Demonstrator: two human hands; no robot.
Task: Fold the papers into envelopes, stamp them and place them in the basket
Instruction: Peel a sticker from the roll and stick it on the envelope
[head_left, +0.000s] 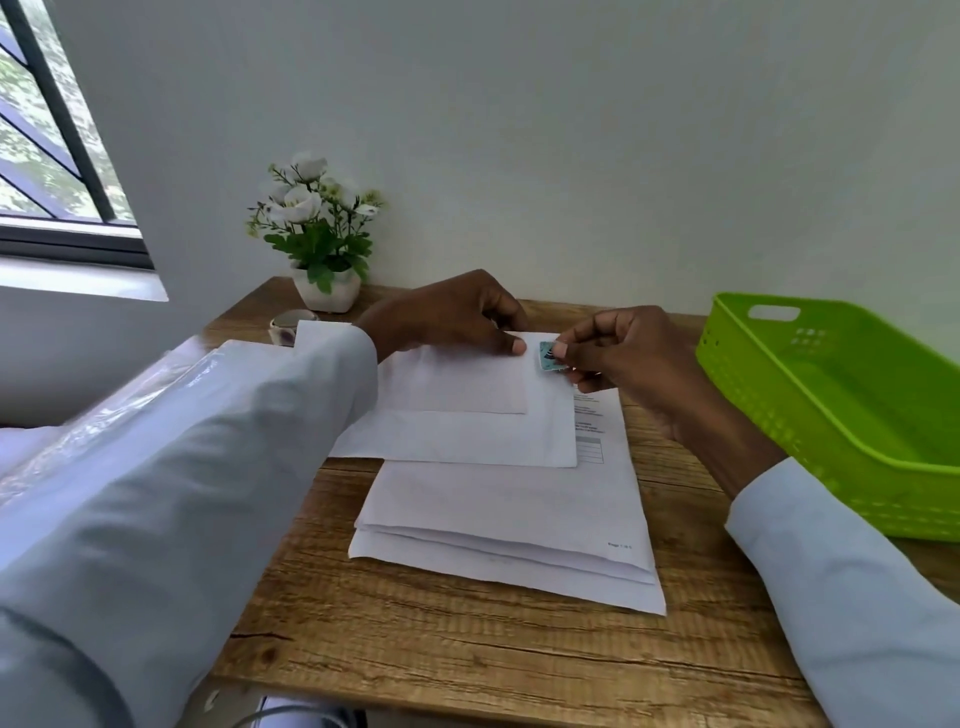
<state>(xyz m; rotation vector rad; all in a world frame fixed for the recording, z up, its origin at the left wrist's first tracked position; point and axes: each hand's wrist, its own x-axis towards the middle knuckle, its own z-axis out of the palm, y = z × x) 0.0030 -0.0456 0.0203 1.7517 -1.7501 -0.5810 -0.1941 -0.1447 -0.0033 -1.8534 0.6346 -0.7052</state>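
Observation:
A white envelope (467, 421) lies flat across the top of a stack of white papers (509, 525) on the wooden table. My left hand (447, 317) presses its fingertips on the envelope's upper part. My right hand (618, 353) pinches a small blue-green stamp (546, 356) at the envelope's top right corner. The stamp touches or hovers just over the paper; I cannot tell which. The green plastic basket (831, 415) stands at the right, with nothing visible inside.
A white pot of white flowers (319, 234) stands at the table's back left, next to a small roll (288, 325) that is partly hidden by my left sleeve. A window (47, 130) is at the far left. A wall rises behind the table.

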